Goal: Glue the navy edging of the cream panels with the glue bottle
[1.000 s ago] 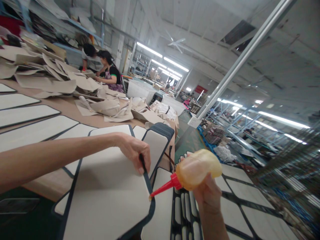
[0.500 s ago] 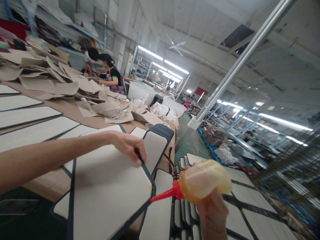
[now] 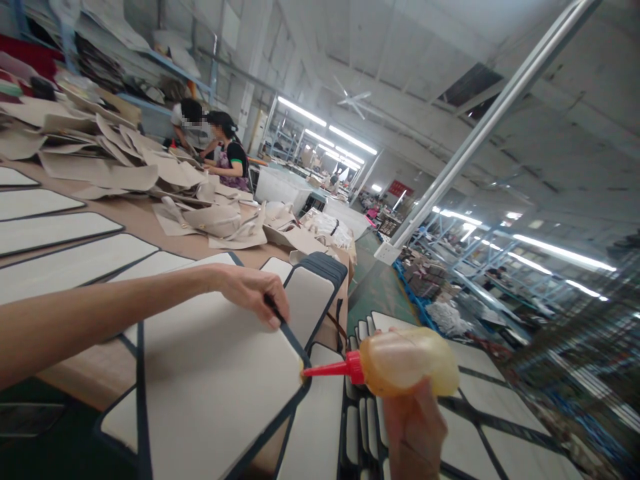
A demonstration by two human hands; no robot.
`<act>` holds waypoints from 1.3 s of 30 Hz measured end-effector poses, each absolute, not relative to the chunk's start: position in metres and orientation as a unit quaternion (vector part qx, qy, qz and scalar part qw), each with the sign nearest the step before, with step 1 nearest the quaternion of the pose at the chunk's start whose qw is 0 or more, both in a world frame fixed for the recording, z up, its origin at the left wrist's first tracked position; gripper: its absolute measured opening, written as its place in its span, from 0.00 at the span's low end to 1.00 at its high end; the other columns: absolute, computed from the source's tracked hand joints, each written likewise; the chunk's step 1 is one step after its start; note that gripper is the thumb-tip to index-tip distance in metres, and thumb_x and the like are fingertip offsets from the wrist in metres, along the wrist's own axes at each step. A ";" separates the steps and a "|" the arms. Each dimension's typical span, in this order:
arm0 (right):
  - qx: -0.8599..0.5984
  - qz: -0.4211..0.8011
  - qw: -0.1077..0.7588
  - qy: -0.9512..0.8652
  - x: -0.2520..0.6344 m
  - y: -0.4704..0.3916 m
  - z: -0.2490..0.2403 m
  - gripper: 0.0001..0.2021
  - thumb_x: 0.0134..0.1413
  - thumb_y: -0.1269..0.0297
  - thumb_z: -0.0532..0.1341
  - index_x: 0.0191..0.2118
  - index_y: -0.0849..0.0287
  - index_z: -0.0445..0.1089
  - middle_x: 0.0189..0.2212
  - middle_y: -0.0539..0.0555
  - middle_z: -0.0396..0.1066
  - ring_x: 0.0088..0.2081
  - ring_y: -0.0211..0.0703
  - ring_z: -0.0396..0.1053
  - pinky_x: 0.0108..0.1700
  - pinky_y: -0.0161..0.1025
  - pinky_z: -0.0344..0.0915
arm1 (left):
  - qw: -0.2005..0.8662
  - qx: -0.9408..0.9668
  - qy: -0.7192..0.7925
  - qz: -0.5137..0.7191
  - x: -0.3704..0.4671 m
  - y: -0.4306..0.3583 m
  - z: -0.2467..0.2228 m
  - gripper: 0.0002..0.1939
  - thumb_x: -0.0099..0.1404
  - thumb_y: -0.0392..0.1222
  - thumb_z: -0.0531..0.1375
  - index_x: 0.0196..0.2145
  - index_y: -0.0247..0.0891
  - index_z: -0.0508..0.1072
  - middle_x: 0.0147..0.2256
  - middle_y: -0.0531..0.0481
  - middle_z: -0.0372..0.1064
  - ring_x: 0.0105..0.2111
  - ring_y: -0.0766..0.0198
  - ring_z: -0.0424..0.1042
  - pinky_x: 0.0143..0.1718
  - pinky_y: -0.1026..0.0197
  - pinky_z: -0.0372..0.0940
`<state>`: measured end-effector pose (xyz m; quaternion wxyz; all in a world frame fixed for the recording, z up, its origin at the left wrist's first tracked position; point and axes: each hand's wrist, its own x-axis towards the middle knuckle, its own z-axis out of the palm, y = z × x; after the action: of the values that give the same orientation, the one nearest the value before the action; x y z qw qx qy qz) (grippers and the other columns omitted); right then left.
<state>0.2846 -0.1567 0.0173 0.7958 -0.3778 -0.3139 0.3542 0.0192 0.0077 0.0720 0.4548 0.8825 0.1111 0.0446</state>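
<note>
My left hand (image 3: 255, 293) pinches the dark edge of a large off-white panel (image 3: 220, 387) near its upper corner. In my right hand (image 3: 417, 427) is a squeeze bottle (image 3: 407, 360) of yellowish liquid, lying almost level with its red nozzle pointing left. The nozzle tip touches or nearly touches the panel's right corner, where a small yellowish smear shows. Behind that corner stands a stack of similar dark-edged panels (image 3: 310, 290).
More dark-edged panels (image 3: 75, 260) lie on the brown table (image 3: 143, 223) at the left. Beige cut pieces (image 3: 100, 167) are heaped behind them. Rows of panels (image 3: 510, 393) fill the lower right. Two people sit at the far table end.
The bottle has levelled, and its nozzle tip has moved slightly up along the panel's corner. My left hand has shifted slightly left with the panel edge still held.
</note>
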 end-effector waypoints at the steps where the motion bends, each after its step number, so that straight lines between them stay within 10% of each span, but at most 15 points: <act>1: -0.389 0.345 0.801 -0.296 0.281 -0.158 0.017 0.32 0.36 0.50 0.69 0.50 0.53 0.68 0.50 0.59 0.70 0.52 0.62 0.66 0.59 0.66 0.51 | 0.453 0.883 0.113 0.047 0.018 0.009 0.072 0.15 0.60 0.46 0.62 0.37 0.30 0.81 0.29 0.46 0.73 0.29 0.61 0.66 0.28 0.69 0.59; 21: -0.398 0.256 0.839 -0.269 0.256 -0.162 0.012 0.31 0.44 0.52 0.65 0.56 0.53 0.62 0.55 0.58 0.64 0.59 0.61 0.57 0.61 0.68 0.43 | 0.477 0.843 0.199 0.149 -0.007 0.012 0.048 0.14 0.59 0.49 0.61 0.30 0.33 0.75 0.23 0.53 0.61 0.24 0.68 0.57 0.23 0.69 0.50; 27: -0.411 0.262 0.842 -0.231 0.250 -0.161 0.016 0.42 0.30 0.49 0.71 0.56 0.52 0.62 0.57 0.59 0.62 0.59 0.67 0.56 0.60 0.72 0.42 | 0.502 0.816 0.228 0.173 -0.010 0.010 0.045 0.14 0.55 0.49 0.64 0.26 0.34 0.74 0.20 0.54 0.60 0.22 0.68 0.57 0.22 0.68 0.49; 39: -0.414 0.268 0.811 -0.313 0.269 -0.165 -0.033 0.28 0.51 0.52 0.59 0.58 0.53 0.61 0.50 0.62 0.69 0.51 0.64 0.67 0.49 0.69 0.63 | 0.562 0.766 0.250 0.187 -0.017 0.018 0.027 0.15 0.56 0.51 0.65 0.27 0.35 0.74 0.22 0.54 0.62 0.24 0.68 0.57 0.23 0.68 0.50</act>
<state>0.2688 -0.1645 -0.0329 0.8113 -0.4141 -0.3134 0.2685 -0.0173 0.0181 0.0273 0.5622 0.7656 0.2504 0.1872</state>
